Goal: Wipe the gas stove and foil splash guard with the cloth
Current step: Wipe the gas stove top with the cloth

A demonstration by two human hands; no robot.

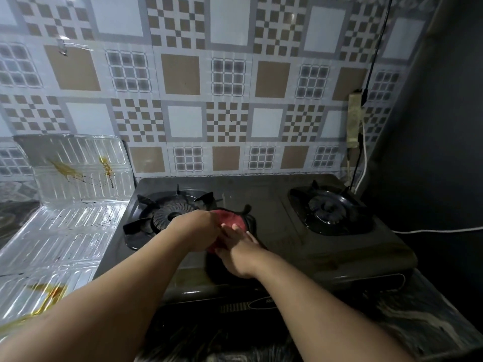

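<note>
A black two-burner gas stove (274, 210) sits on the counter. Both of my hands meet over its middle, just right of the left burner (167, 212). A red cloth (232, 218) is bunched there. My left hand (201, 228) grips the cloth from the left, fingers curled into it. My right hand (235, 246) holds it from below and to the right, its fingers reaching onto the cloth. The foil splash guard (75, 205) stands folded at the stove's left, streaked with yellow-brown and dark spatter.
The right burner (329, 207) is uncovered. A patterned tile wall rises behind. A power strip (355, 118) with a black cable and a white cable hangs at the right, next to a dark wall. The marbled counter (423, 317) runs along the front.
</note>
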